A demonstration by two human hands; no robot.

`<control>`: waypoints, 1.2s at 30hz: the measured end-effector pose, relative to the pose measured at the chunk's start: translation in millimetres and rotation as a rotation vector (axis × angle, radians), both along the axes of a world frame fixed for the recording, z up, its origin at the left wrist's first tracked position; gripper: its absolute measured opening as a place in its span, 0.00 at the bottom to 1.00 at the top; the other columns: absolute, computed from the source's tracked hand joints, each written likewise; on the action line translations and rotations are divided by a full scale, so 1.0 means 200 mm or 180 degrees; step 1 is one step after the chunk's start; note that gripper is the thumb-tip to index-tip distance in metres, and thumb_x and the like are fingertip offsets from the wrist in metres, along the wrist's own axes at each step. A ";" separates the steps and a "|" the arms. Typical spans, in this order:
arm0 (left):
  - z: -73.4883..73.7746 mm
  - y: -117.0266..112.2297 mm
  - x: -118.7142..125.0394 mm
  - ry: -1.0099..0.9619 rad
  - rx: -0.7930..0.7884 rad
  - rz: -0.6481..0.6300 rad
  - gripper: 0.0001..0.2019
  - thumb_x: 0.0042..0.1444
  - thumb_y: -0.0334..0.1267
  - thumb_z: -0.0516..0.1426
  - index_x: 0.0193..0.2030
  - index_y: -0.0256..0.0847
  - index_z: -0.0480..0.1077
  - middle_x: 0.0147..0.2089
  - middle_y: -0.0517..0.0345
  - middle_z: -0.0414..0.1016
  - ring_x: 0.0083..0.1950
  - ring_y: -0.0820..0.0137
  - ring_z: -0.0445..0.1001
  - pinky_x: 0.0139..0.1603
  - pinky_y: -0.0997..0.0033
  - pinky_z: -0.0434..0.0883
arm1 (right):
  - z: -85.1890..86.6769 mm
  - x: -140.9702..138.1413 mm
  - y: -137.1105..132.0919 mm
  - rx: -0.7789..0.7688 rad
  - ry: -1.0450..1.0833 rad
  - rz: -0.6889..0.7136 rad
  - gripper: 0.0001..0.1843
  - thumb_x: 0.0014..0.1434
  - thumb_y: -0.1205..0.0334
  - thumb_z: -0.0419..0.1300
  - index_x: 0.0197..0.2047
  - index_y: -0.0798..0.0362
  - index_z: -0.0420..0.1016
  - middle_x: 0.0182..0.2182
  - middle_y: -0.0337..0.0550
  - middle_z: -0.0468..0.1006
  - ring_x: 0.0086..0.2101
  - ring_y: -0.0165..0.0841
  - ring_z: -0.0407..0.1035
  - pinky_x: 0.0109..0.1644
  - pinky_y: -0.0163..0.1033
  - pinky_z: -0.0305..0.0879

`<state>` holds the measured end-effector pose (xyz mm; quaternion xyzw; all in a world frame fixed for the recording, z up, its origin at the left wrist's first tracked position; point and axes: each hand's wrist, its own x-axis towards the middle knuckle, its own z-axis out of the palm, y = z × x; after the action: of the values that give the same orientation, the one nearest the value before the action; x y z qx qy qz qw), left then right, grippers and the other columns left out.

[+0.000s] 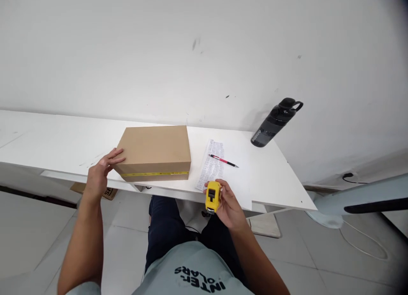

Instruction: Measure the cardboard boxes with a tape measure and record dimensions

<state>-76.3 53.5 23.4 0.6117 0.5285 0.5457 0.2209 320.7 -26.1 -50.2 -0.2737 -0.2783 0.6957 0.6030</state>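
My left hand [103, 169] grips the left end of a closed brown cardboard box [156, 144], its fingers on the top edge. The box lies flat near the front edge of the white table [76, 135]. A thin yellow strip [156, 174] with dark marks runs along the box's front side. In my right hand [230, 205] is a yellow and black tape measure [212, 196], held in front of the table edge, right of the box and apart from it. No blade shows between the tape measure and the box.
Right of the box, a red and black pen [223, 160] lies across a handwritten sheet of paper [207, 174]. Farther right stands a dark bottle [274, 124] with a loop cap. Below the table are a cardboard piece [110, 193] and, at right, a cable [366, 244] on the floor.
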 end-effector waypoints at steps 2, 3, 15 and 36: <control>0.00 0.07 -0.04 -0.0373 -0.0204 -0.0255 0.29 0.64 0.63 0.49 0.38 0.45 0.83 0.63 0.47 0.76 0.75 0.50 0.61 0.65 0.48 0.72 | 0.04 -0.07 0.02 0.0107 0.0106 0.0238 0.17 0.59 0.45 0.69 0.49 0.40 0.77 0.42 0.39 0.85 0.39 0.35 0.81 0.43 0.40 0.78; 0.00 0.10 -0.05 -0.0475 -0.0259 -0.0337 0.29 0.63 0.64 0.50 0.37 0.44 0.83 0.63 0.46 0.77 0.75 0.50 0.60 0.65 0.48 0.72 | 0.05 -0.11 0.02 0.0145 0.0179 0.0382 0.17 0.60 0.46 0.69 0.49 0.40 0.77 0.42 0.39 0.85 0.38 0.34 0.81 0.41 0.38 0.78; -0.10 0.21 -0.01 -0.0977 0.0185 -0.0020 0.17 0.54 0.53 0.64 0.24 0.43 0.72 0.50 0.50 0.82 0.61 0.54 0.75 0.66 0.51 0.68 | 0.06 -0.25 -0.03 0.0025 0.0355 0.0326 0.28 0.51 0.51 0.77 0.54 0.40 0.78 0.47 0.38 0.81 0.40 0.31 0.77 0.39 0.34 0.78; -0.10 -0.02 0.38 0.0142 0.0898 0.1424 0.09 0.64 0.46 0.60 0.39 0.43 0.72 0.56 0.49 0.76 0.62 0.58 0.72 0.69 0.47 0.64 | 0.07 -0.26 -0.02 -0.0114 0.0153 0.0286 0.34 0.43 0.58 0.81 0.51 0.38 0.72 0.44 0.34 0.78 0.35 0.29 0.75 0.34 0.33 0.80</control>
<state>-0.9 48.7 3.6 0.5162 0.5740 0.6357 -0.0045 268.9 -29.4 -35.6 -0.2549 -0.2632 0.7333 0.5727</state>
